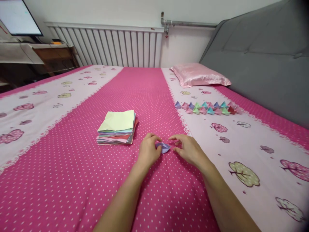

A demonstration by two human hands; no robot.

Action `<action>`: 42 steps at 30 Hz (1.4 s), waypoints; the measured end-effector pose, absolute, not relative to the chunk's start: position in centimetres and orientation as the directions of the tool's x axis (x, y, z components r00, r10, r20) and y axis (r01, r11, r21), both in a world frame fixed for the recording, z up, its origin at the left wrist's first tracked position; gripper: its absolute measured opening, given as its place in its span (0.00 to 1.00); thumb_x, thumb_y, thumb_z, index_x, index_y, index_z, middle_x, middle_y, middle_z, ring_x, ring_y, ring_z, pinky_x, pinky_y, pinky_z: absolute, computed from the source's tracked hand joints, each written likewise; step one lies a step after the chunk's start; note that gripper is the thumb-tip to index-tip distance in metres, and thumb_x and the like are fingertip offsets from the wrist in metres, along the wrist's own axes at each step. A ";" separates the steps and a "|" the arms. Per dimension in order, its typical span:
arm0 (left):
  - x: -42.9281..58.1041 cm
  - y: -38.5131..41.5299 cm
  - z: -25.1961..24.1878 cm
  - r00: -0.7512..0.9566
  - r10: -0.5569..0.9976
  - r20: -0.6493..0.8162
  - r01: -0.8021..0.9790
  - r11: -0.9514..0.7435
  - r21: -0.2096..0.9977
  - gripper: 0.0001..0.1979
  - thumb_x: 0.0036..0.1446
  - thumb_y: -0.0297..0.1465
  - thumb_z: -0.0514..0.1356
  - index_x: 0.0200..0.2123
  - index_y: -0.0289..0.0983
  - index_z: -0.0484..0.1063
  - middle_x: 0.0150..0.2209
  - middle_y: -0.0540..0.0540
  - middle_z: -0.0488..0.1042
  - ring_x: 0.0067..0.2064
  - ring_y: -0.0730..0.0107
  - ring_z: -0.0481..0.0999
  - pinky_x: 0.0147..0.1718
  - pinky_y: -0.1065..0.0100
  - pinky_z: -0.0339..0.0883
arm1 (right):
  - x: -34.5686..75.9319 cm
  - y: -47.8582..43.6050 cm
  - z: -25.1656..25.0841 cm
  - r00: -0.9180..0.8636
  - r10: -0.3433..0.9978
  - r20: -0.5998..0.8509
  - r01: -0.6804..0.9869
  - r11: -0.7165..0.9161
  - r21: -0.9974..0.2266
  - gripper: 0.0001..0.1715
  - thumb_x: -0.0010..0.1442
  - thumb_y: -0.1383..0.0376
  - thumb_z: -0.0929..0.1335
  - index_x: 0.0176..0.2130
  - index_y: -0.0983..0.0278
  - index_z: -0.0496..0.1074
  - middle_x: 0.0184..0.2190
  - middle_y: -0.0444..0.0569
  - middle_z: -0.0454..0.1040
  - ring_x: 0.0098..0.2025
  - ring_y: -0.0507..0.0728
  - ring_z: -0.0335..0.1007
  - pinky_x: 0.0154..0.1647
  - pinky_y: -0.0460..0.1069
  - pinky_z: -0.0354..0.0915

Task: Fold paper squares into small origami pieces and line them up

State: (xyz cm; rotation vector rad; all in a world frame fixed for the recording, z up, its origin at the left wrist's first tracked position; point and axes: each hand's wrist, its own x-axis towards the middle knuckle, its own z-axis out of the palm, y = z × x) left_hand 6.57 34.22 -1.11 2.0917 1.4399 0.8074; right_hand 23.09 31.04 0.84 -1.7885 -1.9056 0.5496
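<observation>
A small purple folded paper boat [164,148] is low over the pink dotted bedspread, between my two hands. My left hand [150,149] pinches its left end between thumb and fingers. Just to its right, my right hand [187,148] has thumb and index finger apart, with a small gap to the paper and nothing held. Left of my hands lies a stack of square coloured paper [117,125], a pale yellow sheet on top. Several folded paper boats [203,109] in pink, green, blue, purple and red stand in two rows at the right.
The bed [142,87] spreads out all around, with a pink satin pillow [199,74] at the back right. A grey padded headboard [260,51] rises on the right. Along the far wall are a white radiator [108,45] and a pipe [190,24]. A monitor [19,19] stands on a desk at far left.
</observation>
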 end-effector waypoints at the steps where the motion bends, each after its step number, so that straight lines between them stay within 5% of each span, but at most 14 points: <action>1: 6.4 34.5 -1.2 0.238 0.950 0.202 0.595 -0.307 0.743 0.11 0.44 0.22 0.58 0.33 0.36 0.74 0.36 0.43 0.72 0.39 0.65 0.71 0.40 0.65 0.64 | 23.2 31.0 0.8 -0.055 0.996 0.071 0.799 0.087 -0.595 0.22 0.49 0.75 0.67 0.44 0.61 0.71 0.40 0.46 0.76 0.39 0.55 0.72 0.42 0.49 0.64; 5: 5.7 35.3 -1.6 0.034 0.997 0.076 0.284 -0.082 0.955 0.14 0.44 0.25 0.58 0.38 0.33 0.73 0.27 0.46 0.72 0.25 0.73 0.69 0.24 0.72 0.62 | 23.1 31.2 0.5 -0.109 0.991 0.083 0.785 0.137 -0.604 0.20 0.49 0.76 0.67 0.41 0.59 0.73 0.39 0.45 0.76 0.38 0.54 0.72 0.41 0.48 0.64; 11: 5.7 35.6 -1.3 -0.059 0.996 -0.062 0.034 0.064 0.997 0.16 0.40 0.30 0.61 0.36 0.30 0.72 0.23 0.47 0.71 0.20 0.79 0.64 0.18 0.75 0.55 | 22.5 31.4 0.5 -0.074 0.996 0.057 0.865 0.093 -0.493 0.08 0.50 0.69 0.69 0.32 0.59 0.77 0.33 0.46 0.77 0.36 0.55 0.72 0.37 0.47 0.62; 18: 5.6 36.2 -1.6 -0.060 0.995 -0.075 0.025 0.077 0.997 0.19 0.35 0.35 0.64 0.33 0.30 0.73 0.24 0.45 0.72 0.22 0.76 0.66 0.21 0.73 0.57 | 22.1 31.3 1.3 0.000 0.996 0.088 0.877 0.042 -0.478 0.06 0.53 0.66 0.68 0.31 0.58 0.76 0.30 0.44 0.78 0.32 0.53 0.72 0.32 0.45 0.62; 26: 5.6 36.5 -2.3 -0.060 0.994 -0.091 0.030 0.093 0.995 0.19 0.35 0.36 0.64 0.33 0.31 0.74 0.28 0.43 0.74 0.27 0.72 0.69 0.23 0.72 0.59 | 24.3 33.1 0.8 0.217 0.948 0.233 0.860 -0.073 -0.505 0.09 0.55 0.65 0.65 0.35 0.57 0.76 0.33 0.44 0.78 0.35 0.53 0.73 0.38 0.46 0.64; 33: 5.5 36.5 -2.3 -0.049 0.992 -0.119 0.007 0.119 0.993 0.19 0.35 0.35 0.63 0.33 0.31 0.74 0.26 0.45 0.73 0.25 0.74 0.67 0.22 0.73 0.58 | 28.7 39.1 1.2 0.400 0.883 0.244 0.882 -0.300 -0.363 0.11 0.53 0.65 0.65 0.34 0.56 0.77 0.34 0.46 0.78 0.38 0.56 0.73 0.37 0.47 0.64; 42: 5.4 36.3 -2.8 -0.020 0.994 -0.109 0.042 0.110 0.993 0.19 0.38 0.36 0.62 0.35 0.31 0.73 0.23 0.46 0.72 0.22 0.74 0.67 0.20 0.74 0.56 | 31.7 46.1 -0.1 0.490 0.834 0.252 0.853 -0.401 -0.333 0.12 0.53 0.68 0.65 0.36 0.60 0.77 0.36 0.49 0.77 0.41 0.57 0.71 0.39 0.48 0.64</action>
